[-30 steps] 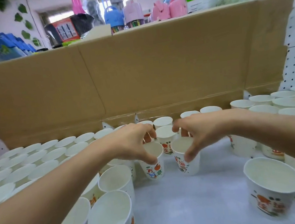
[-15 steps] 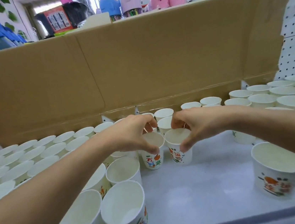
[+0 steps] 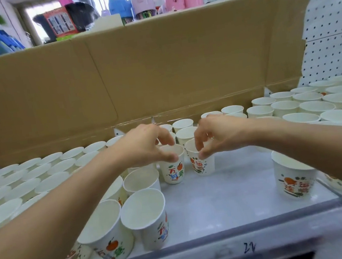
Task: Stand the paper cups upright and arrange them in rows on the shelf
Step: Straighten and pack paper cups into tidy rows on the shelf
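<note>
Two white paper cups with orange fruit prints stand upright side by side on the white shelf point(image 3: 233, 188). My left hand point(image 3: 146, 145) pinches the rim of the left cup point(image 3: 174, 172), thumb on the near edge and fingers over the far edge. My right hand point(image 3: 214, 134) pinches the rim of the right cup point(image 3: 204, 165) the same way. Rows of upright cups point(image 3: 28, 181) fill the left side, and more rows point(image 3: 305, 106) fill the back right.
A brown cardboard sheet point(image 3: 158, 70) stands along the back of the shelf. Three larger-looking cups point(image 3: 144, 216) stand near the front left edge and one point(image 3: 293, 176) at the right. White pegboard point(image 3: 334, 29) is at the right. The shelf's front rail point(image 3: 224, 252) runs along the bottom.
The view has tilted down and pulled back, showing the shelf's front rail. Both hands stay on the rims of the same two cups, which stand on the shelf.
</note>
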Motion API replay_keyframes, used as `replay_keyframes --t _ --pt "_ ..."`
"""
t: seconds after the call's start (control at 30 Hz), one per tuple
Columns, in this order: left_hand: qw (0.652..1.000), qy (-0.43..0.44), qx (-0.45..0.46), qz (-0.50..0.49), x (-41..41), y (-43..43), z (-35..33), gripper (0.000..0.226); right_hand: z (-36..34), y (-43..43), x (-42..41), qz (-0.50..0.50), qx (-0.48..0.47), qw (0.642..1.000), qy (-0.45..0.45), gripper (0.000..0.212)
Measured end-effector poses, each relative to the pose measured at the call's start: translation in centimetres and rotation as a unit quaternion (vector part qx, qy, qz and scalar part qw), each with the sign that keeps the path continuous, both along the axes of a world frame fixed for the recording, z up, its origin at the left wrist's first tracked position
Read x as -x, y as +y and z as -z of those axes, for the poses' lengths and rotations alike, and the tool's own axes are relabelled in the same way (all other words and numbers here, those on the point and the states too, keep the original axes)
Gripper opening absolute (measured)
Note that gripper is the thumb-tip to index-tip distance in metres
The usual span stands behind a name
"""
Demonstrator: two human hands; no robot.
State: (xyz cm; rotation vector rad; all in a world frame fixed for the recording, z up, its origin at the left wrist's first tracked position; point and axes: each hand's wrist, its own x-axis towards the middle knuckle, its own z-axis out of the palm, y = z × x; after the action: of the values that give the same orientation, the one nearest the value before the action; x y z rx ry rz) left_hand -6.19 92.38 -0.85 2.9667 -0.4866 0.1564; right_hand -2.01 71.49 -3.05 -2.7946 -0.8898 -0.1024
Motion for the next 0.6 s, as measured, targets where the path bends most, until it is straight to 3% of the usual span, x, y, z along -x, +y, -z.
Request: replay_keyframes --t 0.17,0.4,0.6 --pt "0.999 -0.013 -0.038 -0.020 0.6 -0.8 0.4 0.023 0.0 -1.2 -0.3 -0.015 0.032 0.999 -0.013 0.003" --pt "0.997 -0.018 -0.064 -0.034 0.0 -1.3 0.8 0.018 -0.1 -1.6 -0.4 -0.037 0.033 0.998 -0.038 0.012" --pt "0.999 0.004 -0.035 -0.033 -0.2 -0.6 1.1 0.016 -0.2 -1.7 -0.7 -0.044 0.045 0.997 -0.051 0.014"
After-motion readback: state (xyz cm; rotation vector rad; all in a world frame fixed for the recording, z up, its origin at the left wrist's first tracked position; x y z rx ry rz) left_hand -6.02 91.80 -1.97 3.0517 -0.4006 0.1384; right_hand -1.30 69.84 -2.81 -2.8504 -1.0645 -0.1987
